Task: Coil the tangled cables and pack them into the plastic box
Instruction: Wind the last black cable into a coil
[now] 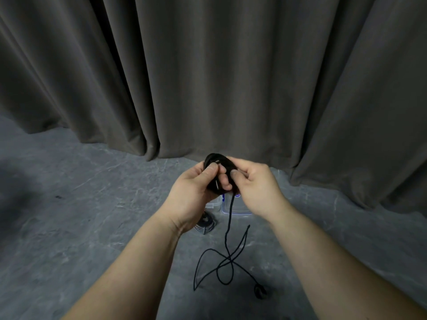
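A black cable is partly wound into a small coil (219, 162), held up at chest height. My left hand (196, 190) grips the coil from the left, thumb pressed on top. My right hand (256, 188) pinches its right side. The loose tail (227, 250) hangs down from the coil and lies in crossed loops on the floor, ending in a dark plug (260, 292). A clear plastic box (233, 210) with blue trim stands on the floor below my hands, mostly hidden by them.
A grey coiled cable bundle (206, 224) lies on the floor left of the box, half behind my left wrist. The floor (92, 215) is grey stone. A dark curtain (208, 77) hangs across the whole background.
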`<state>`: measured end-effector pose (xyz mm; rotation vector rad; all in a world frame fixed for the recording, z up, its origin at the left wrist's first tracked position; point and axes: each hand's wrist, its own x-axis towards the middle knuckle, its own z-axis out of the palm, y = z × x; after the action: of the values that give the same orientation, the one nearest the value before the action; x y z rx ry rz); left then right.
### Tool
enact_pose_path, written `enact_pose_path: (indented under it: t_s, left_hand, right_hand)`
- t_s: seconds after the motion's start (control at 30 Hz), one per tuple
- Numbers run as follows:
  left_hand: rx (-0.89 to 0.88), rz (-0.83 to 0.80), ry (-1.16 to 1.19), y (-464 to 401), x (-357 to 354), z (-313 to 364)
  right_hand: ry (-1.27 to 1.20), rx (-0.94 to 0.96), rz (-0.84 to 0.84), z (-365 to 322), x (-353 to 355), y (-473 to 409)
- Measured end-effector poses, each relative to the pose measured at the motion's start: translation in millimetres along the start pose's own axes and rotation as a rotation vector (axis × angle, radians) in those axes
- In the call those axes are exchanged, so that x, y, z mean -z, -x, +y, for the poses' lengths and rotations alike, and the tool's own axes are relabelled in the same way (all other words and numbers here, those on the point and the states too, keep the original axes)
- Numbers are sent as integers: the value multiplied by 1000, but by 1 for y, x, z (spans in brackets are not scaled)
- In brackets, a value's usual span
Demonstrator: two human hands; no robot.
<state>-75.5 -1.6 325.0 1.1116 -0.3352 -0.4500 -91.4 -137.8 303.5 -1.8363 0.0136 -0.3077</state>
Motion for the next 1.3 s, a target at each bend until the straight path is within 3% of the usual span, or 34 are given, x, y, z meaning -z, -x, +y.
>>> enact_pose_path:
  t_s: [0.17,0.43,0.77,1.1,1.3]
  left_hand:
    - [70,30,-141,2,1,2]
    - [132,52,-161,4,1,5]
    - [52,256,-215,-3,-3,-4]
    - [161,151,-115,-4,-4,-2]
    - [166,186,-86,-6,-4,-5]
  right_hand:
    - [-132,-12,99,1,0,3]
    - [-15,8,125,5,-10,3]
    - [104,-16,181,8,-15,-4]
    - [167,11,116,16,-10,-6]
    - [270,-71,-113,26,-11,-8]
